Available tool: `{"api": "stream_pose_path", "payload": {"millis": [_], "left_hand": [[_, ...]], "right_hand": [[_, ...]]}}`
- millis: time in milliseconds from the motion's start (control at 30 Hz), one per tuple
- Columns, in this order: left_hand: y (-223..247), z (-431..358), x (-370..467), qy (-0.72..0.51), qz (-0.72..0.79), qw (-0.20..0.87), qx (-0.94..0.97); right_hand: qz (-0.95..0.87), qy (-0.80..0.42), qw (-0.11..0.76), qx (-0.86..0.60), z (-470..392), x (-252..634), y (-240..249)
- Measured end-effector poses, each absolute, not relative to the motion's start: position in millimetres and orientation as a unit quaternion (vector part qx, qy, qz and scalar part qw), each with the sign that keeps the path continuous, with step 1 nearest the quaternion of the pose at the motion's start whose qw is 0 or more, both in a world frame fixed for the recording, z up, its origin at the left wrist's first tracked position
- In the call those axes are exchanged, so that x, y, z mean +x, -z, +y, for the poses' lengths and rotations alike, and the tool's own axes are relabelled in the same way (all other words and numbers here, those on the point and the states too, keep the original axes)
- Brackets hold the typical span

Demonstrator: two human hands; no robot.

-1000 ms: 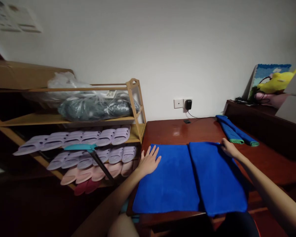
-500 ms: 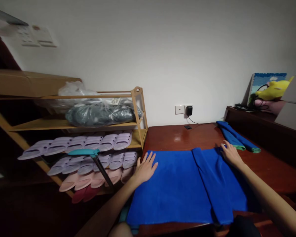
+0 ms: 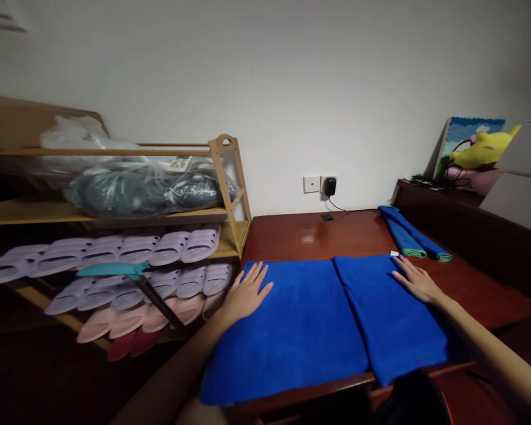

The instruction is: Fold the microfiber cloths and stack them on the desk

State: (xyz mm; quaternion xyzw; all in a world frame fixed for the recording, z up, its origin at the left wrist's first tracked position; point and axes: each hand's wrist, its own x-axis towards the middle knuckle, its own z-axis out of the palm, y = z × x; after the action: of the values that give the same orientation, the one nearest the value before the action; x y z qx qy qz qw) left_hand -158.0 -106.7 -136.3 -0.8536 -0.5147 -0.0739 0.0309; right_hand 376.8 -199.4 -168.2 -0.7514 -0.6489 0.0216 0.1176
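Head view: both hands flat on blue cloth

Head camera. The blue cloth (image 3: pixel 292 330) lies spread on the reddish-brown table (image 3: pixel 287 236), reaching the table's near edge. Its right-hand portion forms an upper layer, whose left edge runs from the far side to the near side.

Left hand (image 3: pixel 246 293): palm down on the far left corner of the cloth, fingers fanned wide, nothing gripped. Right hand (image 3: pixel 418 282): resting at the far right corner of the upper layer, fingers extended and apart (a small white tag (image 3: pixel 394 254) shows just beyond the fingertips).

Surroundings: two rolled blue cloths (image 3: pixel 398 232) with green ends lie beyond the right hand. A black adapter (image 3: pixel 330 186) sits in the wall socket. A wooden rack (image 3: pixel 227 200), left of the table, carries rows of lilac slippers (image 3: pixel 199 244).
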Motion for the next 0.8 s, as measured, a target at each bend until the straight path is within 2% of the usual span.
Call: {"api": "stream_pose_path", "payload": {"millis": [433, 800], "left_hand": [[130.9, -98.7, -166.7, 0.047, -0.531, 0.020, -0.846], [131.0, -97.9, -166.5, 0.035, -0.534, 0.032, -0.844]], "right_hand": [[-0.635, -0.045, 0.092, -0.766, -177.9, 431.5, 166.2], [-0.560, 0.022, 0.072, -0.825, -167.3, 460.4, 173.4]]}}
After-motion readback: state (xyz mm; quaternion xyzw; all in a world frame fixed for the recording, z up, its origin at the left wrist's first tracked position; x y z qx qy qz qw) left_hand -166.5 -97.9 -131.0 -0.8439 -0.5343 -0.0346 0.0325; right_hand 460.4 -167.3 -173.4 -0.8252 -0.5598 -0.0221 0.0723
